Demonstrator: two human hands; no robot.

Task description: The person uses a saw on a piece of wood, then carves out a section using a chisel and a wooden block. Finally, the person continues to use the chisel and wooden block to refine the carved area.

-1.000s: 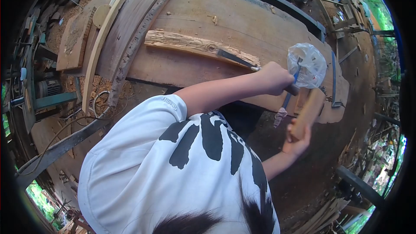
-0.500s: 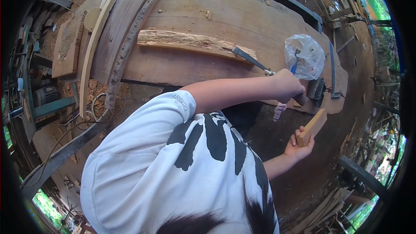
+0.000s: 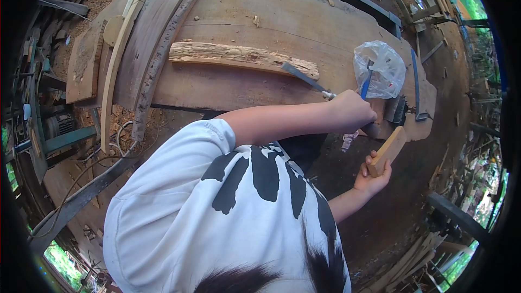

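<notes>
Head view: left hand (image 3: 353, 111) fingers wrap, hiding chisel (image 3: 304, 78) handle; right hand (image 3: 372, 182) fingers clasp wood block (image 3: 388, 151).

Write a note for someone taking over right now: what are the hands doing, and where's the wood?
Left hand: closed on the chisel, tip at the near edge of the rough wood strip.
Right hand: closed on the wooden block, held apart from the chisel.
The strip lies on the big slab, with a plastic bag beside the left hand.
Done: the strip looks chipped and splintered.
Left: probably more chipping at its right end.
</notes>
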